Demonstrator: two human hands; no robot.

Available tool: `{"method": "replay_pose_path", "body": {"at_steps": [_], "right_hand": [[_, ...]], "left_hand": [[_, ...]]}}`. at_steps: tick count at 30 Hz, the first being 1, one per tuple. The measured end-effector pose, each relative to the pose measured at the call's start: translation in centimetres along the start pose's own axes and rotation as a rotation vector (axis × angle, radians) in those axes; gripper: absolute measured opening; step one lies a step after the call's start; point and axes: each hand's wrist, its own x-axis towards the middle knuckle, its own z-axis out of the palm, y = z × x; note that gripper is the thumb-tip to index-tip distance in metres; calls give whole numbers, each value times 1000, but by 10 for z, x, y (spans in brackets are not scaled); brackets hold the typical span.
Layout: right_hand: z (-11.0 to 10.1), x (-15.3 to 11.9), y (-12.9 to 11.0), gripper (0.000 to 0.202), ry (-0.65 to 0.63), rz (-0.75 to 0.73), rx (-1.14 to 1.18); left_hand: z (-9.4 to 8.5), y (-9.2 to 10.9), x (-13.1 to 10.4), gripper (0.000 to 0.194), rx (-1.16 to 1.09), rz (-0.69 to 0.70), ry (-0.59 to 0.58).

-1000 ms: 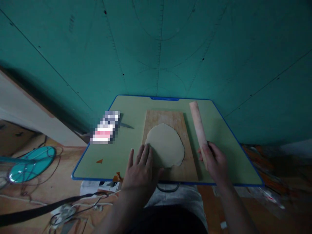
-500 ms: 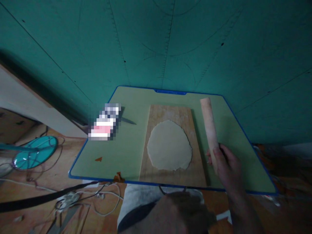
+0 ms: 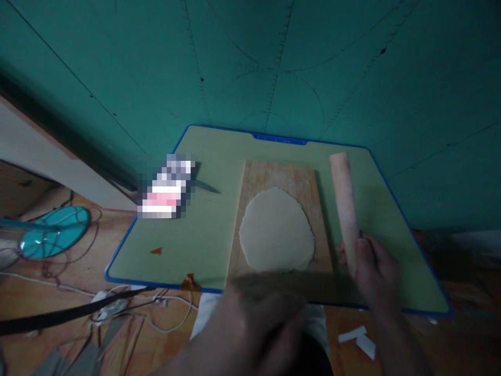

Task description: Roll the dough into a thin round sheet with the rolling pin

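A flat, roundish sheet of rolled-out dough [image 3: 277, 231] lies on a wooden board [image 3: 279, 172], its edge slightly uneven. My right hand [image 3: 378, 271] grips the lower end of a wooden rolling pin [image 3: 344, 193], which points away from me to the right of the board. My left hand [image 3: 262, 324] is in front of the board's near edge and covers part of it, close below the dough. Motion smears its fingers, so I cannot tell whether it holds anything.
The board rests on a small pale-green table [image 3: 213, 151] with a blue rim, against a green wall [image 3: 250, 62]. A knife blade [image 3: 207, 186] pokes out beside a blurred-out object [image 3: 166, 188]. Orange scraps [image 3: 156, 251] lie at the left. Cables [image 3: 164, 326] run over the floor.
My left hand has moved up and left, now covering the board's near edge. The rolling pin stays in my right hand. The whole view has shifted slightly.
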Motion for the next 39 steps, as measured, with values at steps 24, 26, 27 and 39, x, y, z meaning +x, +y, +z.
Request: {"method": "replay_pose_path", "body": {"at_steps": [24,26,27,39], "right_hand": [[74,44,-88,28,-322,-822,-387],[84,37,-101,24,-375,-857,-324],[90,33,-106,24,-406,-862,-304],[112,10,-125,34,-580,-874,-460]], "left_hand": [[-27,-42,-37,19,626,-192,67],[-22,-39,-38,18,641,-206,93],[-20,-36,-37,18,654,-212,109],[-25,-25,-51,24,412,-322,268]]}}
